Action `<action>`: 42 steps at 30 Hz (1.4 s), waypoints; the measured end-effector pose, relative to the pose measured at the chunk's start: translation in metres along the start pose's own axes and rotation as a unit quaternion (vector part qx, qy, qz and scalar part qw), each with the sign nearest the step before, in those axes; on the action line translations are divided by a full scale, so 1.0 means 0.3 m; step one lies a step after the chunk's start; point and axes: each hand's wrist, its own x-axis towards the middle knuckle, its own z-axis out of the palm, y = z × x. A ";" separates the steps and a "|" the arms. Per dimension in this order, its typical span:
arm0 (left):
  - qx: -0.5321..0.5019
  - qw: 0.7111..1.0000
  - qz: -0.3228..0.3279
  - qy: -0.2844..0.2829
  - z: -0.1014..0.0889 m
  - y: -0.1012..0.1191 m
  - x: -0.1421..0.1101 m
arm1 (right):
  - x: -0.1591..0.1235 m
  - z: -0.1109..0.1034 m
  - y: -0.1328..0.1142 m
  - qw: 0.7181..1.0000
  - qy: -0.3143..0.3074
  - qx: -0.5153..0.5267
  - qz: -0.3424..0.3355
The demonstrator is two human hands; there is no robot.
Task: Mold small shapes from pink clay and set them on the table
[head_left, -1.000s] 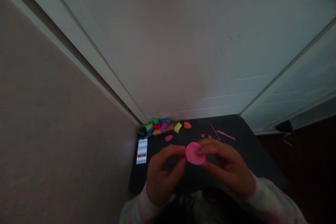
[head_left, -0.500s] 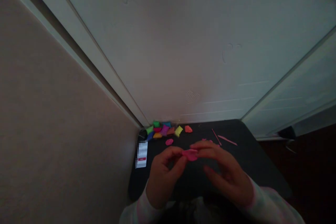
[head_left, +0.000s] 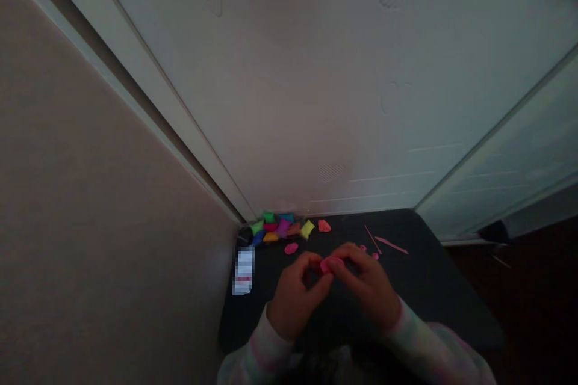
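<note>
A small flattened piece of pink modelling clay [head_left: 326,265] is pinched between my two hands above the dark table. My left hand [head_left: 298,295] grips its left side with thumb and fingertips. My right hand [head_left: 368,283] is closed on its right side, thumb pressed over the top, so part of the clay is covered. Just beyond my left fingers lies another pink clay lump [head_left: 291,248]. Small pink bits [head_left: 375,257] rest behind my right hand, close to a thin pink stick [head_left: 372,239] and a flat pink modelling tool [head_left: 392,245].
Several colourful packets [head_left: 283,228] lie together at the table's back left, with a yellow packet [head_left: 307,229] and an orange lump [head_left: 324,226] beside them. A phone [head_left: 244,271] lies at the left edge of the dark table [head_left: 442,289]. A white panel [head_left: 289,102] rises behind.
My right hand has moved left and closed its thumb onto the pink clay, where the thumb was apart before. My left hand has shifted slightly right and down.
</note>
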 end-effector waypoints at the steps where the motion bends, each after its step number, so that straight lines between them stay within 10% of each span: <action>1: -0.047 0.998 -0.032 -0.027 0.017 -0.048 0.023 | 0.002 0.021 0.046 0.999 0.000 0.021 0.043; 9: -0.047 0.955 -0.280 -0.082 0.251 -0.505 0.150 | -0.101 0.162 0.538 0.979 0.056 -0.071 0.183; 14: -0.005 0.931 -0.351 -0.100 0.373 -0.662 0.145 | -0.233 0.170 0.722 0.959 0.038 -0.181 0.217; 31: 0.013 0.939 -0.343 -0.024 0.391 -0.798 0.122 | 0.028 0.378 0.815 0.890 0.046 -0.441 0.105; 42: -0.026 0.927 -0.373 0.020 0.404 -0.825 0.106 | 0.030 0.408 0.820 0.861 0.030 -0.499 0.098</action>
